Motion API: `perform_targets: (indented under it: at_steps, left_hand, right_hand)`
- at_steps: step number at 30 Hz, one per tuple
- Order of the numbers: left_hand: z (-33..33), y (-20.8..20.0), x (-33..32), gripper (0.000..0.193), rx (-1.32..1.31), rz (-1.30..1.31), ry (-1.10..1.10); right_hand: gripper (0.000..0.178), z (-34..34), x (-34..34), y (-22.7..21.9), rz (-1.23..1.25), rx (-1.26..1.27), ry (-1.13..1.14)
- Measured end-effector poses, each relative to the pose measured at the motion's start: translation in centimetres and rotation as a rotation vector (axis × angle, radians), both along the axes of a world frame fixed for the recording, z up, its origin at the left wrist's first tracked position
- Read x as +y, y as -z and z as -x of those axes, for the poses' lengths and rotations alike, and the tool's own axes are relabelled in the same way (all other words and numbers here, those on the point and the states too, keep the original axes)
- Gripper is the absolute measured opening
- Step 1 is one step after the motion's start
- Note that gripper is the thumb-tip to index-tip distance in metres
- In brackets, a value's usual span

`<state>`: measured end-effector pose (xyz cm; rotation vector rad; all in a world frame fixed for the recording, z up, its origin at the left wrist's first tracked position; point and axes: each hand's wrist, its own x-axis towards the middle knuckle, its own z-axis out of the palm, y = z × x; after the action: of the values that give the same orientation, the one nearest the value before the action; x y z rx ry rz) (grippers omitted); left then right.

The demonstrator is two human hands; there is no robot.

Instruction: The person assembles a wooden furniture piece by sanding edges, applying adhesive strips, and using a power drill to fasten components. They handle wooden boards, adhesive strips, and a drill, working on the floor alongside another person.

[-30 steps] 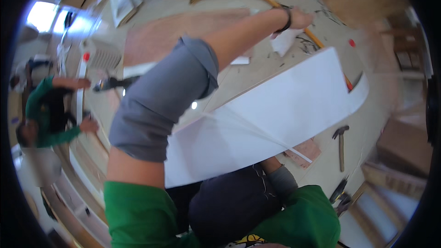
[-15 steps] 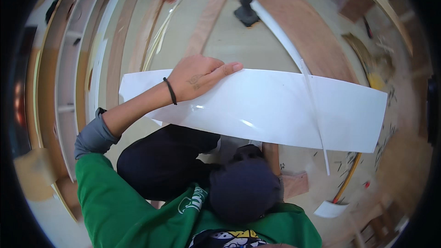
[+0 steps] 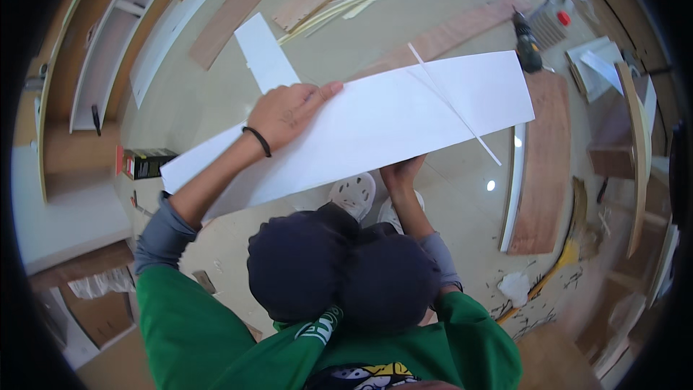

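Head view: long, smooth, plain white panel [image 3: 361, 126], thin strip [image 3: 455, 105] across it.

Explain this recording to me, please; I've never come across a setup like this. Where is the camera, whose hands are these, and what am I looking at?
There is no machine here, just a person working with bare hands. A wide fisheye camera on the person's head looks down, so straight edges bend near the rim and picture left is their left.

The left hand grips the far edge of a long white panel, thumb on top. The right hand is at the near edge, its fingers partly hidden beneath. A thin white strip lies across the panel, jutting past both edges.

Below is the floor, with a cordless drill, a reddish-brown board and what looks like a yellow-handled broom on the right.
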<state>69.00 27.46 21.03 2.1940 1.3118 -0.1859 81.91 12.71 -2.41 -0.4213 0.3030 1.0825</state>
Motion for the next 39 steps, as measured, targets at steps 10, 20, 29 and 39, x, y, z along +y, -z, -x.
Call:
perform_targets:
  at_steps: [10, 20, 29, 39]
  left_hand:
    - [2.6, 7.4, 1.0, 0.076, -0.049, 0.082, -0.214]
    - [1.6, 9.1, 1.1, 0.066, -0.169, 0.103, -0.276]
    - [2.8, 13.6, 4.8, 0.069, -0.192, 0.117, -0.312]
    - [2.6, 12.1, 5.8, 0.072, -0.188, 0.188, -0.315]
  right_hand:
    - [0.102, -5.9, -0.3, 6.6, 0.573, -0.377, -0.723]
    - [0.075, -18.9, -7.1, 1.3, 1.121, -0.947, -0.65]
    - [0.057, -24.7, -2.8, -1.2, 1.0, -1.209, -0.567]
    - [0.045, -17.7, 0.0, 4.9, 0.64, -0.459, -0.281]
